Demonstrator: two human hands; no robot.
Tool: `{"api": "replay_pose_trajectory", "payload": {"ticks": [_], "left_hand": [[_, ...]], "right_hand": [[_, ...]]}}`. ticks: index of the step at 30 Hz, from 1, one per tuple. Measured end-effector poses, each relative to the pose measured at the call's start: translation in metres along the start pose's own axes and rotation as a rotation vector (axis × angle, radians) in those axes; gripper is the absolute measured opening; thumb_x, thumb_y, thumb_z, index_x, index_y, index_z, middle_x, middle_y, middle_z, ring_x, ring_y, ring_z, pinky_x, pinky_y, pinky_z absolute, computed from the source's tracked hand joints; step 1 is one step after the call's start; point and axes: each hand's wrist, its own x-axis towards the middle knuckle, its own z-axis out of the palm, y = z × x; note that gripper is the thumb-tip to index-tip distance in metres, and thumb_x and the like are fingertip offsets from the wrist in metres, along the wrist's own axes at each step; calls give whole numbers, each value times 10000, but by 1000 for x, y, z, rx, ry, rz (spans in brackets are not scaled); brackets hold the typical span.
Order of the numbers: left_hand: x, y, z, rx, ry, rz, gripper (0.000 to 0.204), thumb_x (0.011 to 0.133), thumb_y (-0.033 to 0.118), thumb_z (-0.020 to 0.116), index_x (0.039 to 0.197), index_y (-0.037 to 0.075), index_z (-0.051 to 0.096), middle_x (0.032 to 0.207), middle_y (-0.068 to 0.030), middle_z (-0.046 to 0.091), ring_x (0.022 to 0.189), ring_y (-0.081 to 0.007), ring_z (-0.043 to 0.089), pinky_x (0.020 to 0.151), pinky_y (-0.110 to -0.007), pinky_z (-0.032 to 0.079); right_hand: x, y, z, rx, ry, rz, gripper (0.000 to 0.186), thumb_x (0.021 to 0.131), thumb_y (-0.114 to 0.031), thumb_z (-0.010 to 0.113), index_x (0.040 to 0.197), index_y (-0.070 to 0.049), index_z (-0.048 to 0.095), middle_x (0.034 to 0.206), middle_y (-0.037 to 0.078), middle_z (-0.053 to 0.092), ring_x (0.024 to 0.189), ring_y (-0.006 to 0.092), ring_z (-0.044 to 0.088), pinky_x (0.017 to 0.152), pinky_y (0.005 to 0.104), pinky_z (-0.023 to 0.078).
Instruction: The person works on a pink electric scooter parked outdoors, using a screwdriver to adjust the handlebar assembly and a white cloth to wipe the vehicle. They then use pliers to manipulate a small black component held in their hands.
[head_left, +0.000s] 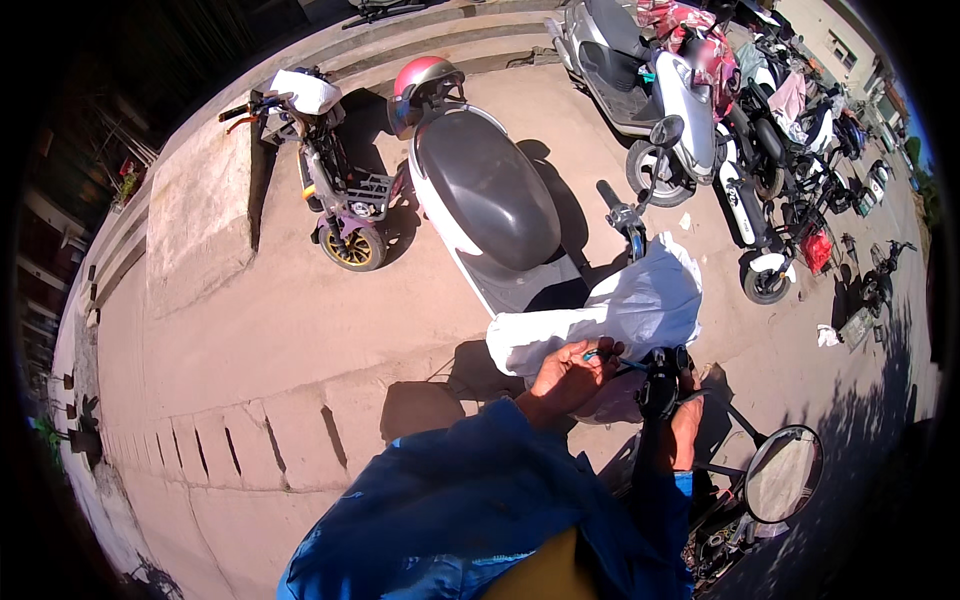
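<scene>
1. A small slim blue-tipped object [594, 353], too small to identify, sits at the near handlebar of the white scooter with the dark grey seat [490, 190], just under the edge of the white fabric handlebar cover [640, 300].
2. The left hand [572, 376] is curled around that object, fingertips pinching it; the blue sleeve [470, 480] reaches up to it from the lower edge.
3. The right hand [682, 425] is wrapped around the black handlebar grip [660, 385], fingers pressed together on it.
4. A round mirror on a black stalk [783, 472] stands just below and to the right of the right hand.
5. A pink and grey helmet [422, 85] rests at the far end of the scooter's seat.
6. Further out, a small purple electric bicycle [335, 185] leans by the concrete wall [200, 200], and a row of parked scooters [720, 110] fills the upper right.
7. Risks, as I judge them: the pinched object is thin and could slip from the fingertips and drop to the paving; the loose fabric cover hangs close and could catch it or hide it from view; leaning on the grip could turn the handlebar and tip the scooter toward the crowded row.
</scene>
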Motion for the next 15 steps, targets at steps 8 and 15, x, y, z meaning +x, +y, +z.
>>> {"api": "replay_pose_trajectory", "payload": {"ticks": [8,15], "left_hand": [[10,-35,1,758,287,367,333,1056,192,584,1331,6,590,1109,-69,713,876,-119,631,829,-259,531],[19,-41,16,902,336,437,435,1054,283,584,1377,-4,529,1170,-114,668,933,-165,636,863,-322,538]], "right_hand": [[6,8,-23,-1128,-9,-576,456,918,-182,679,1336,-11,612,1173,134,670,991,252,680,816,370,555],[14,12,-35,-544,-9,-169,512,867,-192,709,1335,-11,608,1216,194,658,1049,351,665,892,424,534]]}}
